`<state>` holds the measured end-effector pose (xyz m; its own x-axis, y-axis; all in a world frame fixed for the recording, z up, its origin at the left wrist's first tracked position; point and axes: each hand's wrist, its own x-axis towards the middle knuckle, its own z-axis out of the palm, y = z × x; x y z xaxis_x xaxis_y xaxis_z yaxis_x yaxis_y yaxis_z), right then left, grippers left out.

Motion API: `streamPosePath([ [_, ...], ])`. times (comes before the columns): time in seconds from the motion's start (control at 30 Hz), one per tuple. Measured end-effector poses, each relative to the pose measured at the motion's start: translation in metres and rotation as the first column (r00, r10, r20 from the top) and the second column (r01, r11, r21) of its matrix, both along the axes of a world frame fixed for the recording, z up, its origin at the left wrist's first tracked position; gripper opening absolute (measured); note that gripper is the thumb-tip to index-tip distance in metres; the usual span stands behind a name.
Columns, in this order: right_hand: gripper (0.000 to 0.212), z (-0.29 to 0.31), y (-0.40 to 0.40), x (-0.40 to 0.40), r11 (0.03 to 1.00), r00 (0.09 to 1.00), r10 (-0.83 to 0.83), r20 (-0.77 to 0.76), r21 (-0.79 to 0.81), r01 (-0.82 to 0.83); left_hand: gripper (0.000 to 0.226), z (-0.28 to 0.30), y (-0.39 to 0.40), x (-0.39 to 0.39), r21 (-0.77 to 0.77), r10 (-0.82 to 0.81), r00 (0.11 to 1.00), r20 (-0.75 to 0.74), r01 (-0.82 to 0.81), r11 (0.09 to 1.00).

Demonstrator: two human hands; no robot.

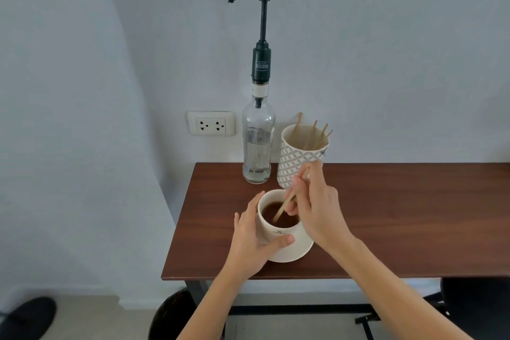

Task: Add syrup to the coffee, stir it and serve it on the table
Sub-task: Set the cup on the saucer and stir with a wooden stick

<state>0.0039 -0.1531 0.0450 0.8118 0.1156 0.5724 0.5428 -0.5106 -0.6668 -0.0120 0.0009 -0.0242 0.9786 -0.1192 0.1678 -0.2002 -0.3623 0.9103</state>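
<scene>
Fingers (299, 188) of right hand (317, 210) pinched shut on stirrer (284, 205), a thin pale wooden stick, long axis slanting down-left from the pinch, tip in the coffee (280, 215). Left hand (254, 240) curled round the cup (276, 232), thumb on its front, steadying. Cup: smooth white ceramic, cylindrical, on a white saucer (298, 252) near the table (386, 215) front edge. Behind cup: clear glass syrup bottle (258, 146) with black pump; right of bottle, patterned holder (296, 159) of spare sticks. Likely mid-stir; serving not yet done.
</scene>
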Motion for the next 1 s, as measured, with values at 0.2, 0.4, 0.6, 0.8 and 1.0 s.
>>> streamPosePath([
  [0.2,0.014,0.012,-0.013,0.019,0.995,0.998,-0.056,0.013,-0.079,0.056,0.087,0.000,0.000,0.000,-0.019,-0.003,1.000,0.000,0.003,1.000],
  [0.4,0.024,-0.003,-0.008,0.007,1.000,1.000,-0.017,0.007,0.000,0.017,0.087,0.002,0.000,0.000,-0.008,-0.012,1.000,-0.005,0.012,1.000],
  [0.6,0.013,0.014,-0.003,0.020,0.998,0.997,-0.063,0.036,-0.018,0.064,0.086,0.002,0.000,0.000,-0.002,-0.015,1.000,-0.001,0.015,1.000],
  [0.8,0.021,0.005,-0.015,0.000,0.996,0.998,-0.064,0.025,-0.054,0.065,0.085,0.000,0.000,0.001,0.009,-0.010,1.000,0.014,0.010,1.000],
  [1.0,0.018,0.011,0.001,0.013,0.996,0.996,-0.088,0.027,0.001,0.088,0.085,0.000,0.000,0.001,0.006,-0.012,1.000,0.015,0.011,1.000],
])
